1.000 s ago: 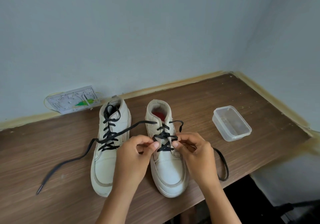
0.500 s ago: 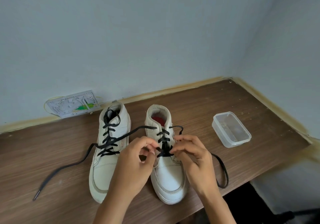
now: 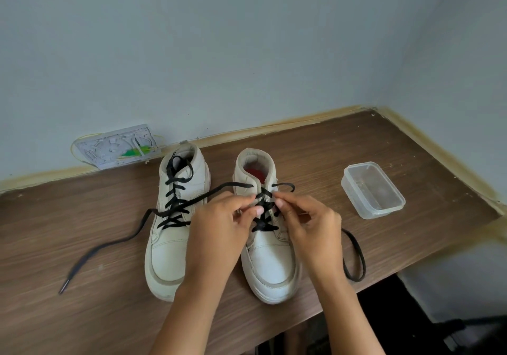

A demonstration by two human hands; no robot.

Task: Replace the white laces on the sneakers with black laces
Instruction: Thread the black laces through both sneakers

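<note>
The wooden table (image 3: 384, 146) carries both sneakers: the left sneaker (image 3: 170, 250) fully laced in black, the right sneaker (image 3: 270, 261) just beside it, half done. Over the right sneaker's eyelets, the left hand (image 3: 219, 234) and right hand (image 3: 310, 228) each pinch the black lace (image 3: 263, 225), having crept higher up the tongue than a second ago, so threading nears the collar

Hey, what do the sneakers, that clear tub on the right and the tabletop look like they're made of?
Sneakers: off-white leather or a synthetic look-alike, smooth with a slight sheen and stitched seams. Clear tub: likely thin plastic, see-through, glossy, with a moulded rim. Tabletop: wood-grain brown; streaky printed-looking grain suggests laminate rather than solid wood, though that cannot be settled.
</note>
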